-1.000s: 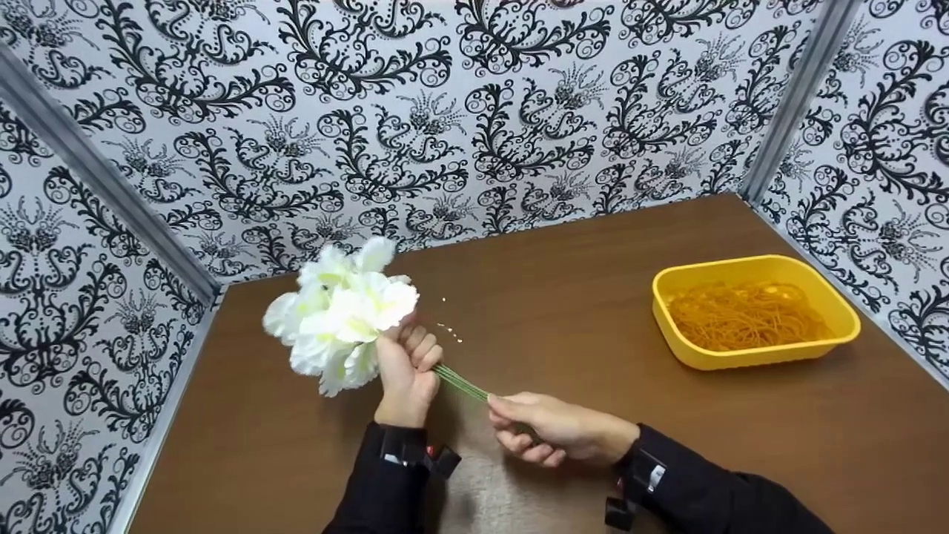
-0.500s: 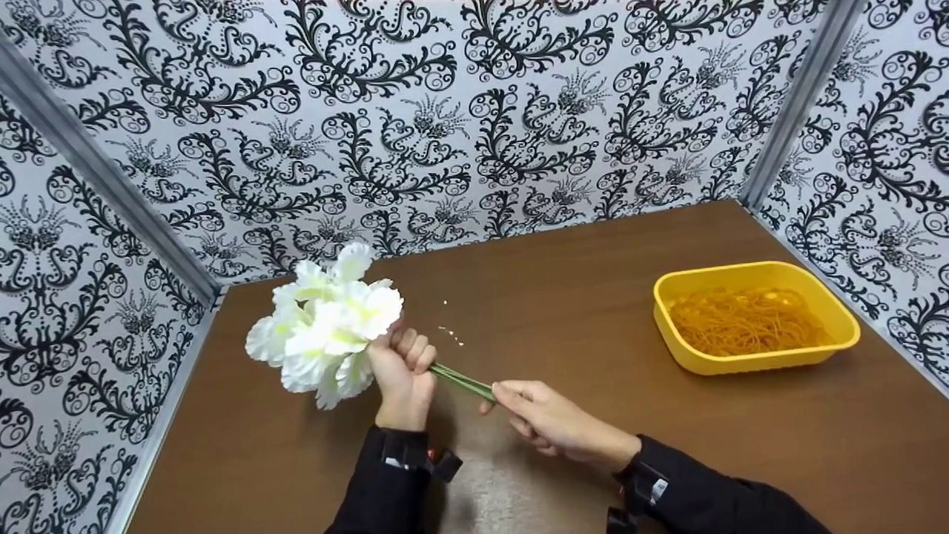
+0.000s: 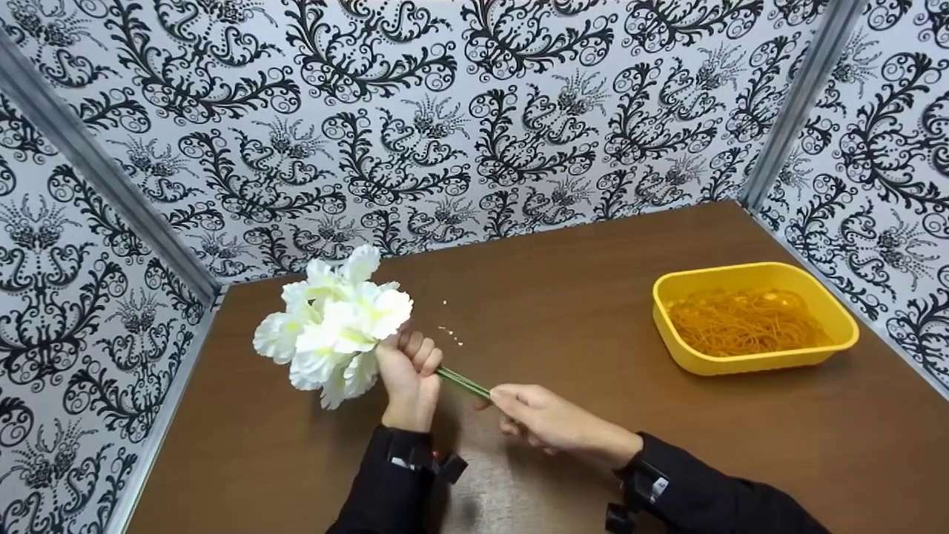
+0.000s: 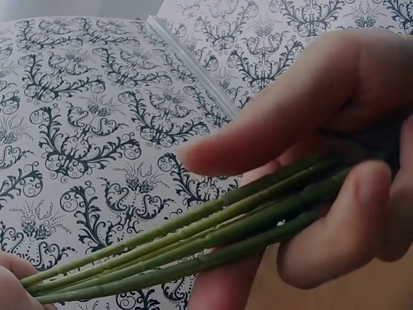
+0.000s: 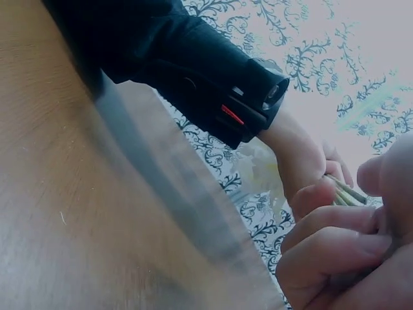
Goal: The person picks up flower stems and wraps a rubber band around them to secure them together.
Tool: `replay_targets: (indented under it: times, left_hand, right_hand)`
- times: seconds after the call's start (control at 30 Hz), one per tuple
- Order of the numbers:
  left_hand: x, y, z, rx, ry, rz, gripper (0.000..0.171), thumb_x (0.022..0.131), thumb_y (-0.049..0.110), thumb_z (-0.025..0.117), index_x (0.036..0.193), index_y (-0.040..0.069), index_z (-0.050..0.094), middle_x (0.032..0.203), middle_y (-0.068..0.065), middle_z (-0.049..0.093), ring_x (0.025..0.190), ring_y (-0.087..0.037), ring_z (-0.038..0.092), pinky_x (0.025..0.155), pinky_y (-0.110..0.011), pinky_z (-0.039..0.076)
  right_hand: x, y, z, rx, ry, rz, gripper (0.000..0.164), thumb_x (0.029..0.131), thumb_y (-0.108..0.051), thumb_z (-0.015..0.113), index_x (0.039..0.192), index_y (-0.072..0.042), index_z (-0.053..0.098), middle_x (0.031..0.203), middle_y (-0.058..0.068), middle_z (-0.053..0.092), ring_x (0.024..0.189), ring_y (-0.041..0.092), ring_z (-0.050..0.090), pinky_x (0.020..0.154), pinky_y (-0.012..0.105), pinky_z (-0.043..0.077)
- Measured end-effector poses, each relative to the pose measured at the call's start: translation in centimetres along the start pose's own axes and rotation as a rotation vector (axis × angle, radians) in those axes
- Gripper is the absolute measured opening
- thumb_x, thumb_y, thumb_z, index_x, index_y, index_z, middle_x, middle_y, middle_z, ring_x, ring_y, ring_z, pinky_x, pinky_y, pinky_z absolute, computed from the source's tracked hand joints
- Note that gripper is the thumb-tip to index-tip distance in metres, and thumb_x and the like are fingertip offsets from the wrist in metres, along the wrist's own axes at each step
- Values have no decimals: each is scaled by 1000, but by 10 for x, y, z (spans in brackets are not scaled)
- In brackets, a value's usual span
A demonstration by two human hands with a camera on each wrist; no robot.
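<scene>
A bunch of white artificial flowers (image 3: 334,326) with frilly petals and faint yellow-green centres leans left above the table. My left hand (image 3: 409,378) grips it just under the blooms, fingers curled round the stems. Several green stems (image 3: 463,383) run from that fist down to the right. Their lower ends sit in my right hand (image 3: 552,419), between thumb and curled fingers. In the left wrist view the stems (image 4: 213,229) fan slightly apart, the right thumb (image 4: 258,135) stretched above them. The right hand hides the stem ends.
A yellow plastic tub (image 3: 749,363) of tangled orange-brown strands, like rubber bands, stands at the right of the brown table (image 3: 563,297). Small white bits (image 3: 452,335) lie behind the hands. Patterned black-and-white panels (image 3: 474,148) enclose the back and sides.
The blooms swing left, then partly back right. My right hand shifts its hold on the stems: the fingers loosen and turn, the thumb coming on top. The tub stays put.
</scene>
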State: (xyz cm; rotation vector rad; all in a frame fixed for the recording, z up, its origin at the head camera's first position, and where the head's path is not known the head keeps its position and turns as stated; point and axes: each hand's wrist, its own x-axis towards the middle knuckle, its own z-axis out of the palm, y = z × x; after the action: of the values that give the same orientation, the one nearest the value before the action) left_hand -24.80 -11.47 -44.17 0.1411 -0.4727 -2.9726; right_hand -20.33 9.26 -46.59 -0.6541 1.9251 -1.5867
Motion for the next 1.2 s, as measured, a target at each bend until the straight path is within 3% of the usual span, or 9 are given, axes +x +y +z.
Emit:
replay_targets:
  times: [0.27,0.47,0.7,0.77,0.83,0.97,1.07,1.2]
  left_hand:
    - [0,-2,0,36,1,-16,42,101,8,24,61,17,18,59,8,8,49,-5,5,42,-16,7]
    - [0,-4,1,65,4,-48,40,99,7,24,61,17,20,57,8,10,49,-5,6,42,-16,8]
    - [-1,-4,0,77,21,-71,42,99,8,27,58,17,27,56,8,11,49,-5,7,41,-16,9]
    - [-2,-4,1,82,20,-76,42,98,7,27,58,16,30,57,8,12,48,-4,7,41,-15,10]
    - [-2,-3,2,82,13,-84,42,99,7,26,59,16,31,56,8,12,48,-4,8,40,-15,10]
    - [-2,-1,4,78,-2,-93,42,100,7,25,60,16,30,56,8,13,48,-4,8,41,-15,10]
    - [-1,1,4,70,0,-97,42,101,8,26,60,16,29,56,8,12,49,-4,7,42,-16,8]
    - [-1,1,4,50,3,-107,39,99,7,25,60,16,28,57,8,11,50,-4,7,43,-16,8]
  right_hand:
    - [-2,4,3,-28,-6,14,50,109,-45,37,105,3,52,68,-7,43,45,6,33,34,19,26]
    - [-4,6,5,-4,-9,39,46,108,-48,37,99,-5,52,71,-6,45,47,7,34,36,20,27]
    - [-7,6,6,30,-25,41,45,108,-47,37,98,-6,51,68,-7,43,47,6,33,36,20,25]
    - [-8,5,4,-10,-33,17,41,109,-46,36,98,-10,53,69,-7,44,48,7,36,36,21,28]
    - [-10,2,-2,-85,-35,-25,37,110,-43,36,99,-13,56,70,-5,48,50,8,41,36,24,36]
    - [-15,-4,-25,-325,33,-130,31,111,-36,36,109,-19,62,87,0,62,70,15,60,56,31,55]
    - [-23,-9,-48,-403,127,-165,27,110,-32,40,117,-17,63,98,4,66,84,22,65,69,35,57]
    - [-38,-14,-84,-432,269,-208,21,108,-26,50,120,-12,61,98,8,66,82,22,65,70,35,57]
